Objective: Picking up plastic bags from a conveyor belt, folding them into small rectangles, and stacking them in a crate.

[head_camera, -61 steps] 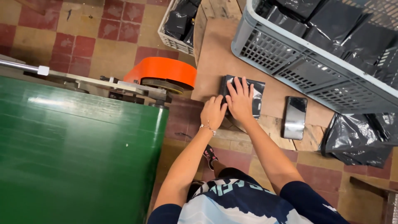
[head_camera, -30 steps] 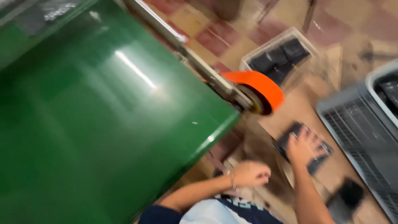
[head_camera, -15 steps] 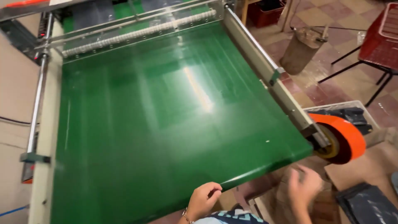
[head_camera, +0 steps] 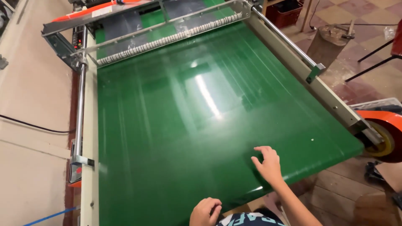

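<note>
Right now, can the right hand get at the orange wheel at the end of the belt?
Probably yes. The right hand rests open on the green belt near its front right corner, and the orange wheel sits just past that corner, beyond the side rail. Nothing lies between them.

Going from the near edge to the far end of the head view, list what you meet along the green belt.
Left hand → right hand → green conveyor belt → white toothed roller bar → orange machine housing.

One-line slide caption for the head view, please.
Right hand spread on a green conveyor belt, left hand curled at its near edge.
</note>
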